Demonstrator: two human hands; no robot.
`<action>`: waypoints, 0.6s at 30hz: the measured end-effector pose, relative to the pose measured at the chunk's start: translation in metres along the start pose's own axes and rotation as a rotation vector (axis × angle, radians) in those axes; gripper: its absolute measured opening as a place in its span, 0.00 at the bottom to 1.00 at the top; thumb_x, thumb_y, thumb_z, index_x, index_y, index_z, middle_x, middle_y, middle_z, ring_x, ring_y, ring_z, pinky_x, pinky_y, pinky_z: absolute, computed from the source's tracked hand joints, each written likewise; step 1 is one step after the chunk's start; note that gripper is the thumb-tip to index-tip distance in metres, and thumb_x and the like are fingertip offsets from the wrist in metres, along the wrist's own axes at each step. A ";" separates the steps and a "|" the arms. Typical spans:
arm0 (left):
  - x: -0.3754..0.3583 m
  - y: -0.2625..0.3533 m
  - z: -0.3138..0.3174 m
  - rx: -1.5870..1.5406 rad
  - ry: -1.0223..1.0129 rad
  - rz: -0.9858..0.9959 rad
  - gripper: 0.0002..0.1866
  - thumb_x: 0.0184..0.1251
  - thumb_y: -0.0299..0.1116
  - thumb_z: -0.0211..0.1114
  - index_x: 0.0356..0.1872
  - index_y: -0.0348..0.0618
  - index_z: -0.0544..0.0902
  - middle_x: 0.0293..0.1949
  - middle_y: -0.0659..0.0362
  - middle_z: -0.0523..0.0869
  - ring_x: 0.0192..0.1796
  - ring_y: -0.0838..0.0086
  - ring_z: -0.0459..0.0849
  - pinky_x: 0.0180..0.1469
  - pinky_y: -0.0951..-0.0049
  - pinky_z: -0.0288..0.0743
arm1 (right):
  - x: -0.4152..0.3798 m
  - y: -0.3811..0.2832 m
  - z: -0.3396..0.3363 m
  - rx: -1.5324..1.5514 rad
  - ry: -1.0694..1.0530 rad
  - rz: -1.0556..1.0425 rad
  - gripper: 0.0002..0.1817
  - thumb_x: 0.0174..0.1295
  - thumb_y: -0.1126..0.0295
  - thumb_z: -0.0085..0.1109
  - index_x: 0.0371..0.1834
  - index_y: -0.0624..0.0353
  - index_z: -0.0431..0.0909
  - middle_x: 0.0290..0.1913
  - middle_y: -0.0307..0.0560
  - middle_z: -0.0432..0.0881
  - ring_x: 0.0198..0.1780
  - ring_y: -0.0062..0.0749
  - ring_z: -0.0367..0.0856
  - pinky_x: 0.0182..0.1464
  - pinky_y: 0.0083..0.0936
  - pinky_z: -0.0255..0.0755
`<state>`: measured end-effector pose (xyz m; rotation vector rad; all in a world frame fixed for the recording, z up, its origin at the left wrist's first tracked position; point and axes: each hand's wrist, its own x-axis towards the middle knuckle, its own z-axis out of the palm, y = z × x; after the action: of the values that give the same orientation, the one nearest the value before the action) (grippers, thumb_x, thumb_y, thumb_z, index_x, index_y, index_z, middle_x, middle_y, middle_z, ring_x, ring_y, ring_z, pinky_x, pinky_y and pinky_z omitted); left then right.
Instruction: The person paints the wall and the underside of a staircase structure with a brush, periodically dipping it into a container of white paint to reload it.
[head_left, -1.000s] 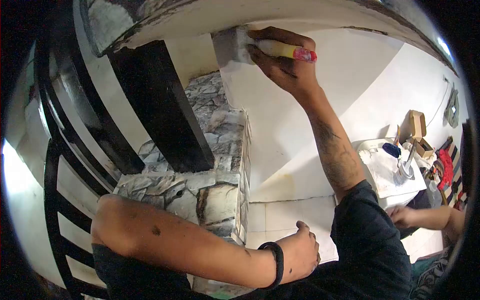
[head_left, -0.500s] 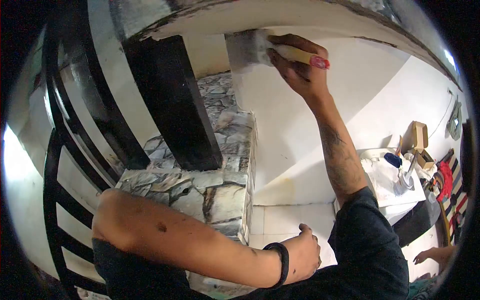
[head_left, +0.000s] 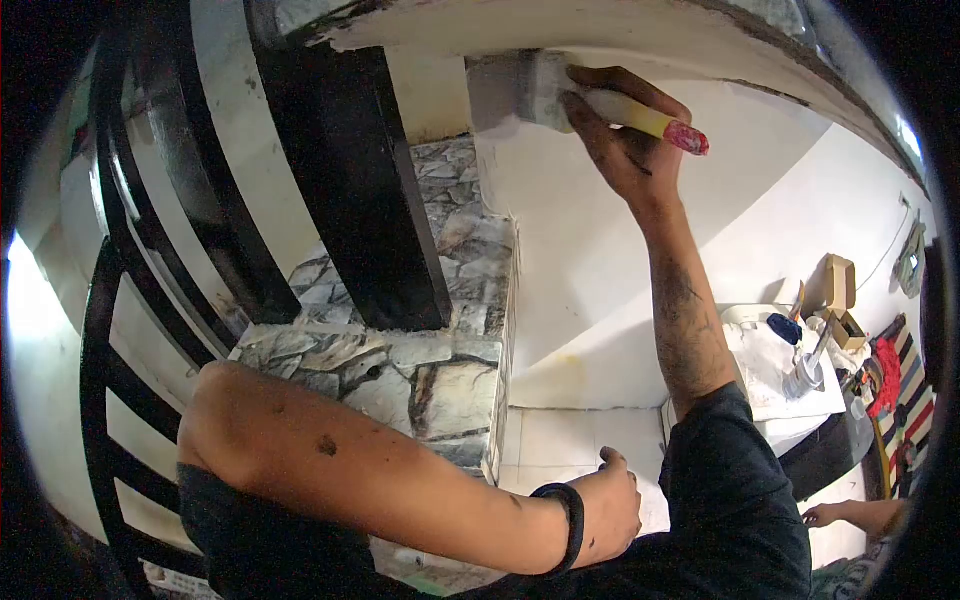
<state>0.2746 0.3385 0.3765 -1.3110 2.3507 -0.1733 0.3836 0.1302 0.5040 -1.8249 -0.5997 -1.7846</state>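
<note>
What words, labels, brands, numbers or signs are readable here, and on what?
None readable.
Paintbrush in the right hand: no lettering can be made out on the yellow and red handle.
Cardboard box: too small to tell if it bears print.
Right forearm: dark marks, too blurred to read as letters.

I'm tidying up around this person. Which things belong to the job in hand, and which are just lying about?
Job in hand: brush, gripped by the right hand; pale wall at its bristles.

Seemingly just lying about: open cardboard box; red cloth; dark blue item.
</note>
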 end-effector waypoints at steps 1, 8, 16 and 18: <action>0.000 0.000 -0.001 0.005 0.001 -0.003 0.18 0.66 0.37 0.53 0.50 0.37 0.81 0.43 0.48 0.84 0.45 0.57 0.82 0.52 0.44 0.74 | -0.001 0.001 0.004 0.035 0.002 -0.026 0.11 0.59 0.80 0.64 0.45 0.69 0.84 0.37 0.49 0.88 0.37 0.23 0.84 0.44 0.19 0.79; -0.002 -0.001 -0.004 -0.008 -0.009 -0.003 0.18 0.66 0.38 0.54 0.50 0.38 0.82 0.43 0.48 0.84 0.46 0.56 0.82 0.53 0.45 0.73 | 0.001 0.025 0.019 0.162 -0.013 0.109 0.13 0.59 0.76 0.68 0.47 0.68 0.83 0.39 0.49 0.87 0.39 0.24 0.83 0.44 0.20 0.78; -0.002 -0.002 0.000 -0.043 0.026 0.007 0.18 0.66 0.38 0.54 0.49 0.37 0.82 0.44 0.47 0.83 0.48 0.54 0.82 0.53 0.44 0.74 | -0.005 0.012 0.005 0.018 0.020 0.012 0.13 0.58 0.78 0.68 0.46 0.69 0.83 0.37 0.49 0.88 0.38 0.23 0.84 0.44 0.19 0.79; -0.004 -0.004 -0.006 -0.025 -0.010 0.017 0.19 0.66 0.38 0.54 0.51 0.37 0.81 0.44 0.47 0.83 0.49 0.54 0.82 0.54 0.44 0.74 | -0.003 0.009 0.015 0.070 -0.027 -0.007 0.13 0.58 0.77 0.68 0.47 0.69 0.83 0.37 0.48 0.88 0.38 0.23 0.84 0.43 0.19 0.79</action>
<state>0.2769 0.3392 0.3842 -1.3006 2.3617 -0.1320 0.4006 0.1325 0.5007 -1.8046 -0.6718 -1.7242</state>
